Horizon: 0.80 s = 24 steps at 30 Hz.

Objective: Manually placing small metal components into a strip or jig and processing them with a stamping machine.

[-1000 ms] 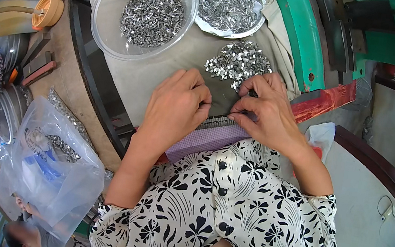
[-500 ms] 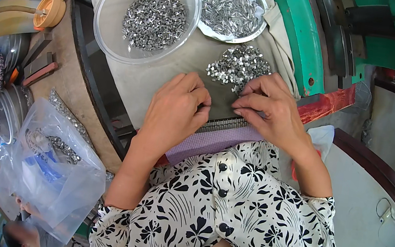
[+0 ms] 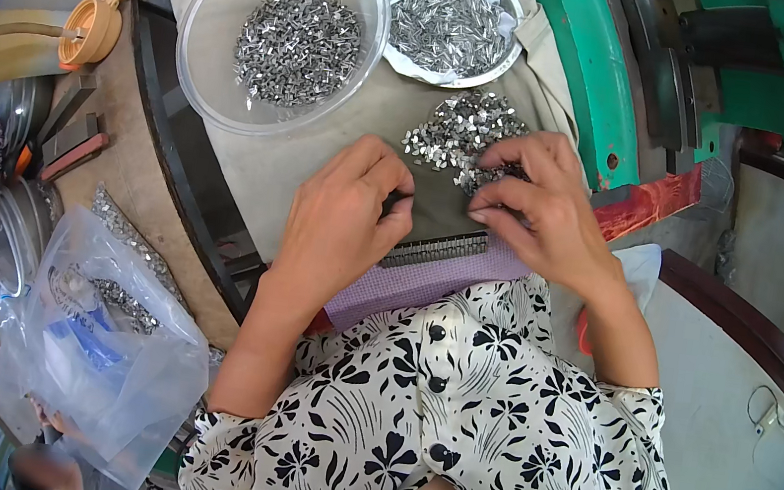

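A loose pile of small shiny metal pieces (image 3: 456,132) lies on the cloth-covered table. At its right edge is my right hand (image 3: 548,207), fingers bent, thumb and forefinger tips close together; anything between them is too small to make out. My left hand (image 3: 345,208) is closed just left of the pile, thumb against curled fingers, with its grip hidden. Between and below the hands, a dark narrow rack (image 3: 436,249) carries a row of small metal pieces. It rests along a purple checked cloth (image 3: 407,282) at the table's near edge.
Behind stand a clear plastic tub (image 3: 211,69) of metal bits and a lined metal bowl (image 3: 513,62) of slim metal pieces. Green machinery (image 3: 587,72) borders the right. At left are a plastic bag (image 3: 131,389) and an orange cup-like holder (image 3: 91,32). Another person shows at lower left.
My right hand has spread its fingers somewhat over the pile's edge, uncovering more of the rack's right end. My left hand has shifted only slightly. The whole view has moved a little.
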### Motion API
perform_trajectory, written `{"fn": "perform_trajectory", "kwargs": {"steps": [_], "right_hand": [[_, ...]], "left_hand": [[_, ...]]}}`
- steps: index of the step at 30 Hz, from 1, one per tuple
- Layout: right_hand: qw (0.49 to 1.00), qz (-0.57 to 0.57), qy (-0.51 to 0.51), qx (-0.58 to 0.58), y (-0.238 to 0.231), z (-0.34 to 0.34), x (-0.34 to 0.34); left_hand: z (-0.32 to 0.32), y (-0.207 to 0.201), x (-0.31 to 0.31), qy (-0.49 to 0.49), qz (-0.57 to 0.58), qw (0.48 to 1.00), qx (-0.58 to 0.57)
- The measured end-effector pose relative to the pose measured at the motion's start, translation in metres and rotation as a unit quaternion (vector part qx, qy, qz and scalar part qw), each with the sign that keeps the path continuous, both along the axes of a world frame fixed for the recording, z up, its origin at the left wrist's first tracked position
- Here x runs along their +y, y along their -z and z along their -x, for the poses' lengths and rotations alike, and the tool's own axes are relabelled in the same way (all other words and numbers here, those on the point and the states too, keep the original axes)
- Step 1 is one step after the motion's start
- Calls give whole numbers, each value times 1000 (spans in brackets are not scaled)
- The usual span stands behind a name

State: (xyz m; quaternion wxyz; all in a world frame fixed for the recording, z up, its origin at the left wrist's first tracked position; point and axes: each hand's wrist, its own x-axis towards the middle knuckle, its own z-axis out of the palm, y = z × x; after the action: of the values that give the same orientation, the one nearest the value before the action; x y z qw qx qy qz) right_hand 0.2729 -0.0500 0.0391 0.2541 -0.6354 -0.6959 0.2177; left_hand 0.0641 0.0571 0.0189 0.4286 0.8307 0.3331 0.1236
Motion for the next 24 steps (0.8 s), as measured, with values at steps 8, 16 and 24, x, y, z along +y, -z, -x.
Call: {"fn": "perform_trajectory", "kwargs": {"steps": [8, 16, 24], "right_hand": [[997, 71, -18, -23, -5, 0, -16], [998, 45, -17, -46, -5, 6, -16], [998, -25, 54, 7, 7, 17, 4]], "left_hand": [[-2, 3, -3, -3, 17, 1000, -12], [-1, 5, -6, -15, 35, 999, -10], [13, 2, -8, -43, 78, 996, -33]]}}
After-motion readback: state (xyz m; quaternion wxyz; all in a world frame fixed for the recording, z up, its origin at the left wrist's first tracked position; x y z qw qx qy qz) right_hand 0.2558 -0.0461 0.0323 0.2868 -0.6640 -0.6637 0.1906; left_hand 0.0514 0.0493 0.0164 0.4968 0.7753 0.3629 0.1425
